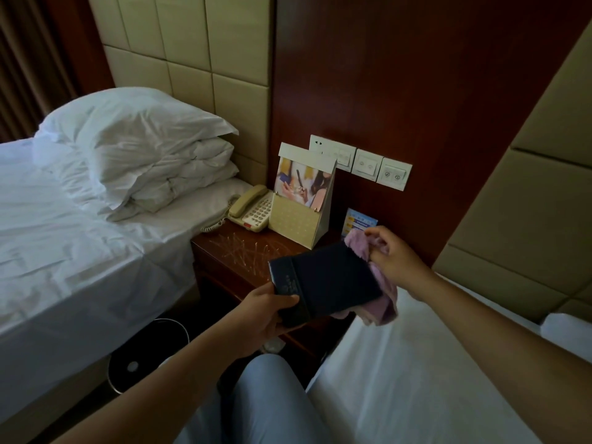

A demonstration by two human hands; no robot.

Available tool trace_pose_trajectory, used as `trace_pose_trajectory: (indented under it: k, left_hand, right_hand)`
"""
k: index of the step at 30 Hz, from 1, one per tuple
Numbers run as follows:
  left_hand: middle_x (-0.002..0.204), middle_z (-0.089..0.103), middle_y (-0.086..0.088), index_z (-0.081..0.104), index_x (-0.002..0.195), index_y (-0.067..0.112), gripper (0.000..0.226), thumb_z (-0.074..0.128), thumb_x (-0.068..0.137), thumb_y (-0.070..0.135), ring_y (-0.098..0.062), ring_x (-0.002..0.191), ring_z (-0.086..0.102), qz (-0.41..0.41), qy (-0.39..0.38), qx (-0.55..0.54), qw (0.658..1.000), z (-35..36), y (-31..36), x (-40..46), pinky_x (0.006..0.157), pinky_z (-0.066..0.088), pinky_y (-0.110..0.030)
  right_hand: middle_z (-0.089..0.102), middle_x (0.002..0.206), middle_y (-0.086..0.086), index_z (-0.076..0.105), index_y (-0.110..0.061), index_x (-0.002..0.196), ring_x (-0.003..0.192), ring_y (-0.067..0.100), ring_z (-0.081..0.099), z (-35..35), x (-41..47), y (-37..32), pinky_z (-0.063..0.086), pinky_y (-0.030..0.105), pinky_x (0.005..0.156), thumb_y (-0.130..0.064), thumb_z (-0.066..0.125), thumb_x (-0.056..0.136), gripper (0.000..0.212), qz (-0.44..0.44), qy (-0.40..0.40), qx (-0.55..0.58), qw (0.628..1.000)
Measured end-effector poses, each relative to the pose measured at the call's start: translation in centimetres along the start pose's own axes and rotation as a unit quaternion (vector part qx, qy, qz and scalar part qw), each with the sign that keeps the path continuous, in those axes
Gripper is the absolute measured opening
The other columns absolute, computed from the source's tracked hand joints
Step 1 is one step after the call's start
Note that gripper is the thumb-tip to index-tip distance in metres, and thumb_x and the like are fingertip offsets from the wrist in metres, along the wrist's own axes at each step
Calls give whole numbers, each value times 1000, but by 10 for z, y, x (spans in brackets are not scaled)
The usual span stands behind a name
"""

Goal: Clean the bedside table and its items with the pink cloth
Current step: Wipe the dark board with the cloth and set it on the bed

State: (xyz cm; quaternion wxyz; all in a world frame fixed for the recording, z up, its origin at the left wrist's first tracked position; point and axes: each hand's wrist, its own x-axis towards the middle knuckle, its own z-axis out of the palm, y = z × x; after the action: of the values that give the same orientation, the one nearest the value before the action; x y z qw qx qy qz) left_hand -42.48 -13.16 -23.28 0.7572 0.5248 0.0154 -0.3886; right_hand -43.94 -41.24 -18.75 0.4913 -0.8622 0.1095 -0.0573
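Near the middle of the frame the left hand point(261, 310) grips the lower left corner of a dark folder point(323, 278), thumb curled over its front, holding it tilted in the air above the front edge of the tabletop point(243, 248). The right hand point(389, 256), just right of centre, pinches the pink cloth point(379, 302), which bunches behind the folder's right edge, showing above its top corner and hanging below its lower one. The wooden tabletop bears pale scratch marks on its bare part. Further back on it a beige telephone point(251, 208) sits beside a standing calendar point(302, 193) with a picture on its face, and a small blue card point(360, 221) stands right of the calendar against the dark wood wall. Above them a row of wall switches point(368, 163) runs across the panel. A white bed with stacked pillows point(153, 155) fills the left of the frame, another white bed point(400, 379) the lower right, and a dark bin point(144, 357) stands at lower left.
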Motion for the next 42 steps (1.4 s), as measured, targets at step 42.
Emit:
trace_pose_trajectory:
  k: [42]
  left_hand:
    - [109,71,-6,65,116,26,27,63,97,6,-19,94,71,100,10,354,930,-34,3,13,85,59,-38]
  right_hand:
    - [73,114,-11,67,-31,123,107,5,66,36,-29,-15,53,35,98,-47,77,87,40,-79,-221,-206,950]
